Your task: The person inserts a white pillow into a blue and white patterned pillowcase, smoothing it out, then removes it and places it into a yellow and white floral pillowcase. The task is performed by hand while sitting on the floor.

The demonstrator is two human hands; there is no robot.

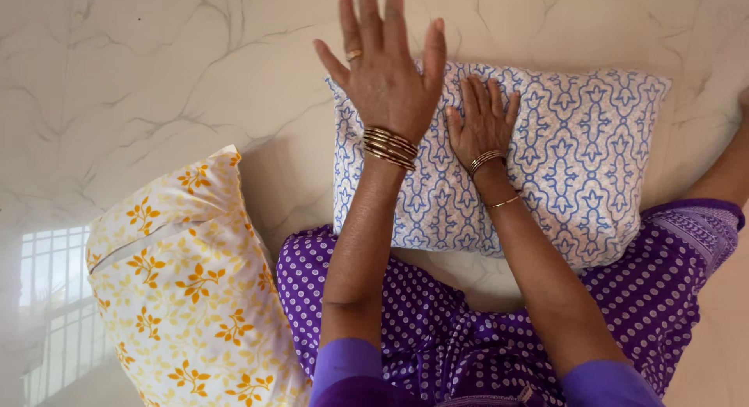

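A person sits on a pale marble-patterned floor [117, 63], seen from above their own head; nearest the viewer are violet sleeves and a purple skirt with small white dots [437, 329], spread across parted legs so that the lap forms an open working space; to the person's left, just beside the thigh and touching the skirt, a second pillow in a white cover with orange leaf sprigs [187, 290] lies tilted on the floor, its opening seam showing as a pale line, seemingly set aside within easy reach; both forearms stretch forward from the lap, each wrist ringed with gold bangles; between the knees and a little further out lies a plump pillow in a white cover with a blue ornamental print [577, 157], its near edge touching the skirt; the right hand [485, 122] rests flat on the pillow's middle, palm down and fingers together, holding nothing, apparently pressing to keep the pillow steady or smooth the fabric; the left hand [386, 67] is raised above the pillow's left corner, palm down, fingers spread wide and empty, a ring on one finger, poised as if mid-pat rather than gripping; beyond the pillow there is only more bare marble floor, with grey veins running across it, and a faint window reflection glints at the lower left.
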